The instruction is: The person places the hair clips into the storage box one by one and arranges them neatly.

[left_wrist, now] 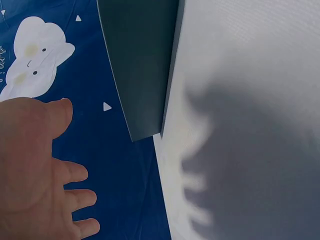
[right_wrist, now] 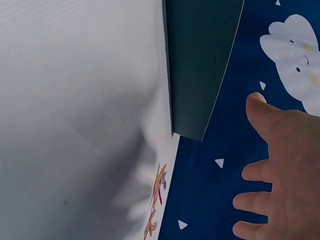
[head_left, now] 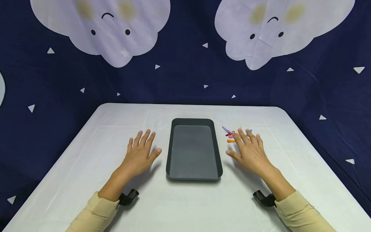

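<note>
A dark grey rectangular tray (head_left: pixel 194 149) lies lengthwise on the table between the hands, with nothing inside it. To its left, the left hand (head_left: pixel 137 159) hovers palm down above the cloth, fingers spread. The right hand (head_left: pixel 252 156) mirrors it on the other side and holds nothing. Beyond its fingertips lies a small cluster of slender colourful pieces (head_left: pixel 231 140), perhaps hair clips, in purple, red, pink, orange and blue. The fingers partly hide this pile in the head view. In the right wrist view the pieces (right_wrist: pixel 159 185) appear near the table's edge, too small to identify surely.
A white cloth covers the table (head_left: pixel 191 206), whose far corners are rounded. Behind it hangs a dark blue curtain (head_left: pixel 185 77) with white clouds and triangles. A black wrist camera (head_left: pixel 128 197) sits at the left cuff, another black camera (head_left: pixel 263 198) at the right.
</note>
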`<state>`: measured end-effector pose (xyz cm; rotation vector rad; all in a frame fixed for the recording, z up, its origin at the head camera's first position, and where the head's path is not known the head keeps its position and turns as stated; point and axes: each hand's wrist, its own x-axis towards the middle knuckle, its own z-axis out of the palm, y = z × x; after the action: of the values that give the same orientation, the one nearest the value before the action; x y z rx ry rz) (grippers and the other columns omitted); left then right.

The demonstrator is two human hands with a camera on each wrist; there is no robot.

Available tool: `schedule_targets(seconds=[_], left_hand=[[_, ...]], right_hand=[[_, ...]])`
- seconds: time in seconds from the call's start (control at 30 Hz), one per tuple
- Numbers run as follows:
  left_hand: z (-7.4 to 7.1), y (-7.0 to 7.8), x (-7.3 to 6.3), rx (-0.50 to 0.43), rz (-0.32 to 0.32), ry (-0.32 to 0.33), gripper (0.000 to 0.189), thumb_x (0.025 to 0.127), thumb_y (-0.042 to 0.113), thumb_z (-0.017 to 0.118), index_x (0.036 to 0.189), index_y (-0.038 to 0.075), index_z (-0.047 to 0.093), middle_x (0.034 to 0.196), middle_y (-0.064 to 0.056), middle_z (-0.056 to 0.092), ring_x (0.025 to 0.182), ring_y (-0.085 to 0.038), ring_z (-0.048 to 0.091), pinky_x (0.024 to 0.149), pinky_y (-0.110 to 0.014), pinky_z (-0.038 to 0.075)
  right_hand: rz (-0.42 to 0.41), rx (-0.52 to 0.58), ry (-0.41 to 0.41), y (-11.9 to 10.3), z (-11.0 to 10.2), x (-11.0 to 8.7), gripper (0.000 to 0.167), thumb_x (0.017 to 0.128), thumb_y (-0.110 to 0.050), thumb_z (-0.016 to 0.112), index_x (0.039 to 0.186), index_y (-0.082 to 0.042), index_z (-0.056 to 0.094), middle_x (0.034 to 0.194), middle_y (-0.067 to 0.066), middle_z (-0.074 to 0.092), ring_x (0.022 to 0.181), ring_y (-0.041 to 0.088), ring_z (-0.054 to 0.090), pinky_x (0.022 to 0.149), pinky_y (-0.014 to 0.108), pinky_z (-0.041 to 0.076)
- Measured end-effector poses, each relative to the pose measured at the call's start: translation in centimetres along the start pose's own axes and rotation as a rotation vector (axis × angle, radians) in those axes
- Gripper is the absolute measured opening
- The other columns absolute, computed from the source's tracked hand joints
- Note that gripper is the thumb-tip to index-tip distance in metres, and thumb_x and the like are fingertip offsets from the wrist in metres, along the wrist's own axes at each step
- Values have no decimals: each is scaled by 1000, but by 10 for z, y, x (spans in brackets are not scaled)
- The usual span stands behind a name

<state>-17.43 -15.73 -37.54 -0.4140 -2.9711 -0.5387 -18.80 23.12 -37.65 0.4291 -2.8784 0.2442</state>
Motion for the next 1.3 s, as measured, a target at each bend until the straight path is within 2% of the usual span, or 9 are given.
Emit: schedule_targets(seconds=[0.5, 0.73, 1.3], left_hand=[[6, 5, 5, -12, 41, 5, 67, 97, 48, 42, 151, 12, 23, 159, -12, 17, 146, -38, 6, 113, -62, 5], [7, 6, 6, -26, 73, 10, 66, 97, 46, 45, 150, 12, 26, 158, -12, 20, 146, -38, 8, 112, -64, 8], [9, 5, 11, -95, 140, 17, 63, 95, 42, 50, 148, 13, 31, 157, -7, 24, 146, -35, 12, 111, -61, 15]], right_hand=[[8, 53, 32, 11, 7, 4, 70, 88, -45, 61, 142, -7, 39, 147, 22, 37, 136, 45, 27, 108, 64, 13], [12, 96, 66, 14, 8, 5, 66, 88, -41, 63, 138, -3, 44, 143, 22, 42, 130, 46, 32, 103, 62, 20], [-11, 161, 127, 32, 12, 18, 55, 86, -31, 67, 131, -4, 51, 131, 22, 52, 117, 44, 41, 94, 57, 27]])
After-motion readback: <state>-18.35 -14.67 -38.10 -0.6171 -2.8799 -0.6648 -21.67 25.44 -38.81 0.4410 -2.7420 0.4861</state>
